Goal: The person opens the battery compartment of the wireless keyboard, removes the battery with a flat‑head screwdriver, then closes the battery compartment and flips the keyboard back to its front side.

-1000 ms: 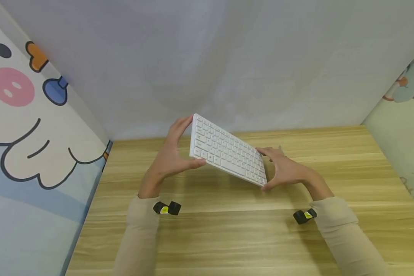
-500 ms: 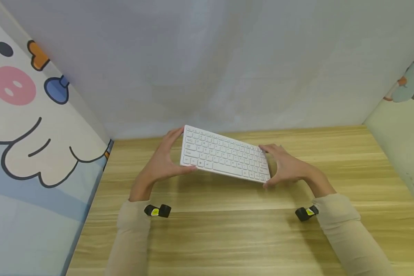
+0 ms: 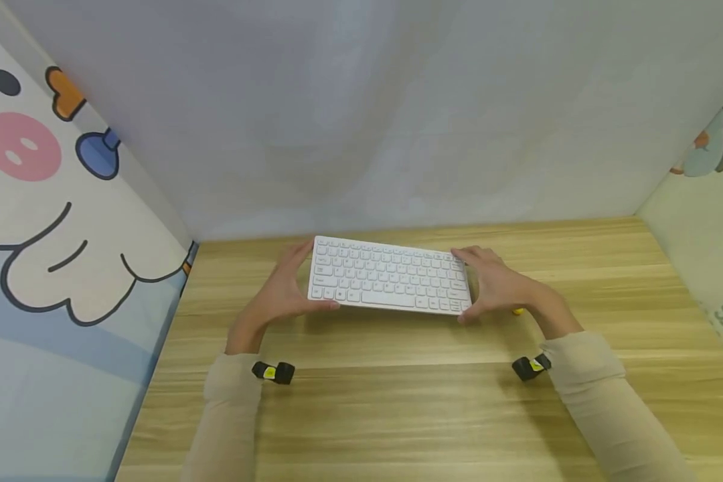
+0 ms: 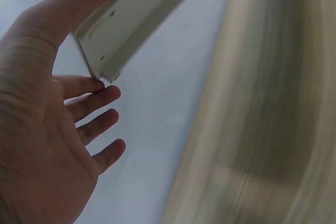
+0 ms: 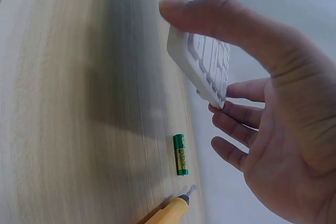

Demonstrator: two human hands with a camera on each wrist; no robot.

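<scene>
A white keyboard (image 3: 391, 276) is held off the table with its keys facing up toward the head camera, its left end slightly higher in view. My left hand (image 3: 280, 291) pinches its left end, thumb at the front edge and fingertips at the back corner. Its pale underside (image 4: 126, 30) shows in the left wrist view, with small dark spots on it. At the other end, my right hand (image 3: 499, 284) grips the keyboard the same way. In the right wrist view, the thumb lies across the near edge and fingertips touch the far corner.
Below the right hand, a green battery (image 5: 180, 154) lies on the wooden table (image 3: 397, 415). Beside it is a screwdriver (image 5: 170, 212) with a yellow handle, partly cut off by the frame. A grey wall (image 3: 397, 120) rises behind the table, and a cartoon-printed panel (image 3: 96, 268) stands left.
The keyboard's left end has come down and to the left with my left hand, so the keyboard lies closer to level. My right hand has barely moved. A yellow bit now shows beside the right wrist.
</scene>
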